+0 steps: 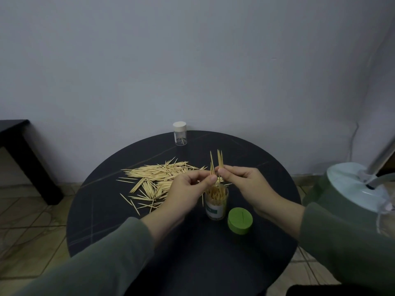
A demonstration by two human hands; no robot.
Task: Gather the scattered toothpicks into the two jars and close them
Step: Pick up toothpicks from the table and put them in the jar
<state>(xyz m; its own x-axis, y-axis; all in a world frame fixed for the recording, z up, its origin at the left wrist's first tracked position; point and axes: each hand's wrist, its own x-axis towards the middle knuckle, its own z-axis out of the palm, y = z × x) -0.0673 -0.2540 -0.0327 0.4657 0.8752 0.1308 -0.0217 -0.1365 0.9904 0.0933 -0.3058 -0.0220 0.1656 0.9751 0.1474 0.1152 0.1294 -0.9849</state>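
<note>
- We have both hands raised just above the open clear plastic jar with the white-and-green label (216, 202), which stands near the middle of the round black marble-look table (132, 236), so whatever we let go falls straight in.
- Our left hand (188, 189) pinches a thin wooden toothpick (212, 165) between thumb and forefinger, the other fingers curled in.
- Our right hand (239, 180) pinches a pair of toothpicks (220, 159) the same way.
- The held picks stand nearly upright, long axis vertical, tips up and lower ends towards the jar's mouth; we judge this lines them up with the picks already standing inside.
- The round green lid (239, 220) lies flat just right of the jar, within reach for closing.
- The loose heap of pale toothpicks (154, 178) lies left of the jar, mostly running left to right, so much gathering remains.
- The small clear jar with the cream cap (180, 133) stands capped at the far edge, nearly empty.
</note>
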